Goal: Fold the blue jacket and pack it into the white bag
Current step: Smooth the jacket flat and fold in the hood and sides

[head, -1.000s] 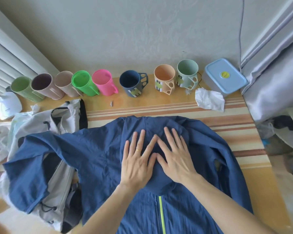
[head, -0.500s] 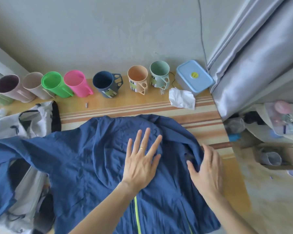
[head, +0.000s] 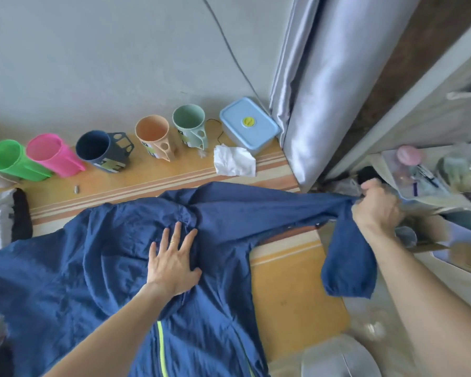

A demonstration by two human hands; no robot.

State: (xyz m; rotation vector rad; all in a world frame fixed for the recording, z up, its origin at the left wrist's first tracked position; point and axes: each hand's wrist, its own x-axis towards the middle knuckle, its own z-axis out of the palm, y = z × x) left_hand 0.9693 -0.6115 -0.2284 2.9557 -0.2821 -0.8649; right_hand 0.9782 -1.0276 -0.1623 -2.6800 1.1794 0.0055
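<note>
The blue jacket [head: 93, 262] lies spread on the striped table [head: 291, 297] and fills the lower left and centre of the frame, with its zip side up and a yellow-green zip line at the bottom centre. The left hand [head: 173, 263] lies flat and open on the jacket near the collar, fingers spread, and it grips nothing. The right hand [head: 375, 206] is at the right of the frame, past the table edge, closed around the jacket's sleeve [head: 346, 265]; the sleeve is pulled out to the right and its end hangs down below the hand. At the left edge of the frame a white and black fabric thing [head: 0, 219] lies partly under the jacket; it may be the white bag, but this cannot be told. Along the wall in the upper part stand a row of cups [head: 98, 149], a blue lidded box [head: 249, 125] and a crumpled tissue [head: 233, 161].
</note>
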